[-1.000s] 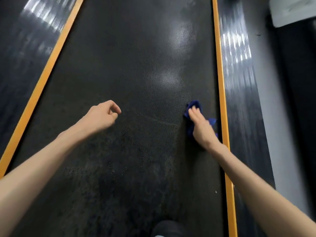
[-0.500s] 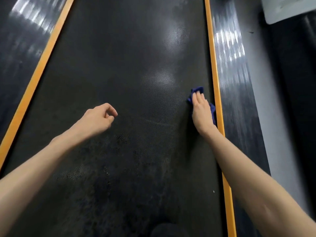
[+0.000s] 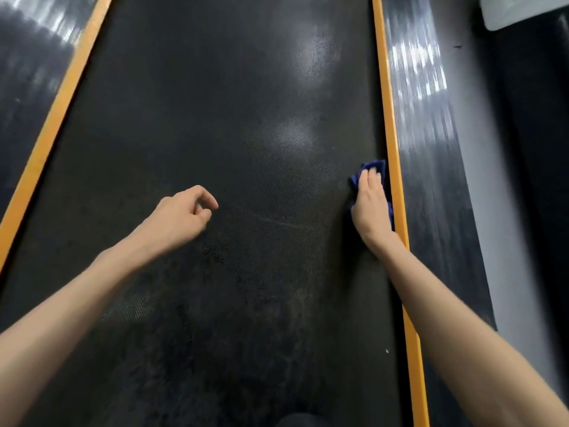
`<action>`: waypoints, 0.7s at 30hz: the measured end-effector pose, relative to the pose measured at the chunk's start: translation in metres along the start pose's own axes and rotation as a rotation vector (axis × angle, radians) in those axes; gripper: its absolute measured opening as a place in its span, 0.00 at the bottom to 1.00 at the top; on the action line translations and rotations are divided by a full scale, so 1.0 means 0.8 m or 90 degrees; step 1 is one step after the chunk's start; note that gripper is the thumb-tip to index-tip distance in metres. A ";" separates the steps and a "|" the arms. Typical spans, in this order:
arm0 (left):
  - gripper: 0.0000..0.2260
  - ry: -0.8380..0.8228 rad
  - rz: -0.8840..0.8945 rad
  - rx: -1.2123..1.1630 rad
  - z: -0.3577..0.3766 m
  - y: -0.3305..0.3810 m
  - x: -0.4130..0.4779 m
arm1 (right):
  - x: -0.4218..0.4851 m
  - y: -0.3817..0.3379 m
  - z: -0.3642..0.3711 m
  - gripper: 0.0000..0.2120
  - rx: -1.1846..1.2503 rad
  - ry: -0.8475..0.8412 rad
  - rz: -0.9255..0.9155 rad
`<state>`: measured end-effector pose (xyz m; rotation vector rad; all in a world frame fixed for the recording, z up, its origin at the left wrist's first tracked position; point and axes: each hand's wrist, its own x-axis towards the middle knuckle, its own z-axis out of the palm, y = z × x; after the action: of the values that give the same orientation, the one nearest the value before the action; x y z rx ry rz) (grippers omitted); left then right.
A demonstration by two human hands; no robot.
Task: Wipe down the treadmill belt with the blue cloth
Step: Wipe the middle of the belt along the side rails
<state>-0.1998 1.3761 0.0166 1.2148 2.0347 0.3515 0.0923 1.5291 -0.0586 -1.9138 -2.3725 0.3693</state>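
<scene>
The black textured treadmill belt (image 3: 234, 118) fills the middle of the head view. A crumpled blue cloth (image 3: 373, 166) lies on it at its right edge, mostly hidden under my right hand (image 3: 371, 204). That hand presses flat on the cloth with straight fingers, right beside the orange strip (image 3: 388, 118). My left hand (image 3: 181, 215) hovers over the belt's middle with loosely curled fingers and holds nothing.
Orange strips border the belt on both sides, the left one (image 3: 52, 131) slanting away. Glossy black ribbed side rails (image 3: 428, 124) run outside them. A grey floor band (image 3: 480, 167) and a white object (image 3: 517, 10) lie at the right. Dusty smudges mark the near belt.
My right hand slid the cloth forward along the belt's right edge, up against the orange strip. My left hand stayed roughly where it was.
</scene>
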 end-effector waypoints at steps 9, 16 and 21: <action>0.09 0.002 -0.006 -0.033 -0.002 0.004 0.009 | 0.132 -0.006 -0.033 0.25 0.064 -0.059 0.027; 0.09 0.023 -0.013 -0.051 -0.007 0.003 0.011 | -0.004 -0.049 0.024 0.30 0.084 -0.118 -0.415; 0.09 0.031 -0.011 -0.049 -0.009 0.000 0.002 | 0.062 -0.027 -0.007 0.25 0.002 -0.084 -0.458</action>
<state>-0.2056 1.3782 0.0208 1.1512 2.0539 0.4504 0.0616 1.5736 -0.0529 -0.9350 -2.9114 0.4353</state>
